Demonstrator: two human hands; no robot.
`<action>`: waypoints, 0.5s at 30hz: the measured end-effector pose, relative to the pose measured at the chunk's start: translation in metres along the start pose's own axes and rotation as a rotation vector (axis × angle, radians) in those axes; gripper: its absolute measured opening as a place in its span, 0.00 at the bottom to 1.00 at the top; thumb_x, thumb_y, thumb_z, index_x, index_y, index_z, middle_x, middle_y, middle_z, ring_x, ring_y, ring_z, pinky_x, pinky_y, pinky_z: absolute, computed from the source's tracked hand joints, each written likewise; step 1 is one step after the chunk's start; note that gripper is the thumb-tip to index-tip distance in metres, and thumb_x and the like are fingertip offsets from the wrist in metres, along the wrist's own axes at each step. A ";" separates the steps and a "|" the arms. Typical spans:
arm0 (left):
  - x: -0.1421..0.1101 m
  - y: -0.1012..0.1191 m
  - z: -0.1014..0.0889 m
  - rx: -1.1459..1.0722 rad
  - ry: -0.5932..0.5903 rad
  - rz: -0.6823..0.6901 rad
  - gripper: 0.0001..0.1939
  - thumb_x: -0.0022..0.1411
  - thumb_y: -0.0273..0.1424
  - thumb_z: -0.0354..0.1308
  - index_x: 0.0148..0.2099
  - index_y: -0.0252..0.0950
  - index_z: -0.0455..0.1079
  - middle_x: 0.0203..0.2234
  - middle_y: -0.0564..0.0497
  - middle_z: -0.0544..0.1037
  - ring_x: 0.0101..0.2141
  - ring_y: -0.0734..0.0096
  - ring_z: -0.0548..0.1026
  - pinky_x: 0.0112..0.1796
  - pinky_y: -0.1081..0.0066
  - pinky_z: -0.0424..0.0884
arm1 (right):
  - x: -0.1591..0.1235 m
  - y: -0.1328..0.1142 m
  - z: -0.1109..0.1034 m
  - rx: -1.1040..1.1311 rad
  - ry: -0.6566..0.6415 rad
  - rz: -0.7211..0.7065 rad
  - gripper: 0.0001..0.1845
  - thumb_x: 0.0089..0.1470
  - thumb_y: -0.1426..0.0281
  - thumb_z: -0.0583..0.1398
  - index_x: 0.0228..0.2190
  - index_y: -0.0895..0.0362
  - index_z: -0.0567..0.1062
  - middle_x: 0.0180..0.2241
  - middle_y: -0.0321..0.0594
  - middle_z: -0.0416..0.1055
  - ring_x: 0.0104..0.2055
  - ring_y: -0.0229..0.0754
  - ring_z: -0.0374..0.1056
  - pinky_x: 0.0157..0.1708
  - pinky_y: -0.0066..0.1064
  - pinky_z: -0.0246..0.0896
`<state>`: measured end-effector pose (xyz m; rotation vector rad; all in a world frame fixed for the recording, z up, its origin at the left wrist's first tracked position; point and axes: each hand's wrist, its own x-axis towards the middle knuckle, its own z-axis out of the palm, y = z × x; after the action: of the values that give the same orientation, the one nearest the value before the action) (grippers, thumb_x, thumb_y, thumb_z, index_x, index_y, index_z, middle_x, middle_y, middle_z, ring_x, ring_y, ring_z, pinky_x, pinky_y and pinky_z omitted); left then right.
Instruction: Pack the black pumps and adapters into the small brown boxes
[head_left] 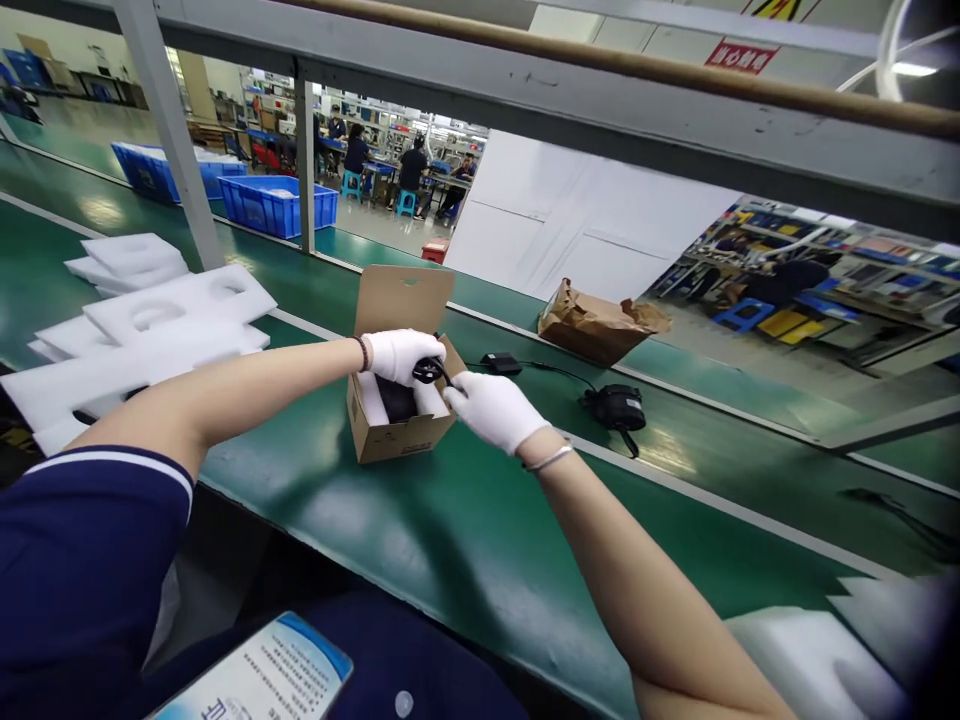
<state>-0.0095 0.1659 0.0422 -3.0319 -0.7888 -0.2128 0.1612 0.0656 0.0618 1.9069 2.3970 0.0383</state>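
In front of me an open cardboard box (397,441) stands on the green bench, its lid (401,300) raised at the back. White foam (373,400) lines it, and a black object (397,398) sits between the foam pieces; its kind is unclear. Over the box my gloved left hand (405,356) is closed on a bundled black cable (429,370). My gloved right hand (496,408) pinches the same cable at the box's right edge. Behind the right hand, a black power adapter (500,363) lies on the bench, a cord running to a black device (616,407).
White foam sheets (142,318) are stacked at the left, with more white foam (814,650) at lower right. A crumpled brown paper bag (600,322) and blue bins (277,206) stand farther back. Metal posts (306,160) rise behind the bench. People sit working in the background.
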 end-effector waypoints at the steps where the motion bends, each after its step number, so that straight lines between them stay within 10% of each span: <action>1: -0.004 -0.004 -0.002 -0.029 0.023 -0.013 0.20 0.52 0.29 0.62 0.49 0.37 0.70 0.43 0.46 0.76 0.41 0.61 0.76 0.41 0.69 0.69 | 0.006 -0.004 0.002 0.050 0.027 -0.021 0.18 0.67 0.63 0.49 0.37 0.57 0.76 0.37 0.44 0.78 0.39 0.45 0.73 0.34 0.29 0.56; 7: -0.015 -0.002 -0.006 0.144 -0.143 0.031 0.18 0.52 0.25 0.61 0.47 0.39 0.74 0.43 0.45 0.77 0.42 0.58 0.76 0.37 0.67 0.67 | 0.033 -0.017 0.013 0.291 -0.257 -0.268 0.15 0.60 0.61 0.58 0.26 0.57 0.76 0.27 0.36 0.73 0.33 0.40 0.67 0.30 0.26 0.54; 15: 0.013 0.019 0.023 0.073 -0.244 -0.103 0.11 0.45 0.28 0.66 0.35 0.33 0.79 0.36 0.36 0.80 0.41 0.47 0.75 0.43 0.58 0.66 | 0.063 0.006 0.020 0.467 -0.379 -0.188 0.25 0.47 0.46 0.64 0.24 0.56 0.78 0.27 0.38 0.73 0.31 0.43 0.69 0.32 0.30 0.62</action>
<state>0.0143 0.1563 0.0216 -2.9869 -0.9438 0.1870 0.1542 0.1279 0.0390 1.6235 2.4384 -0.8792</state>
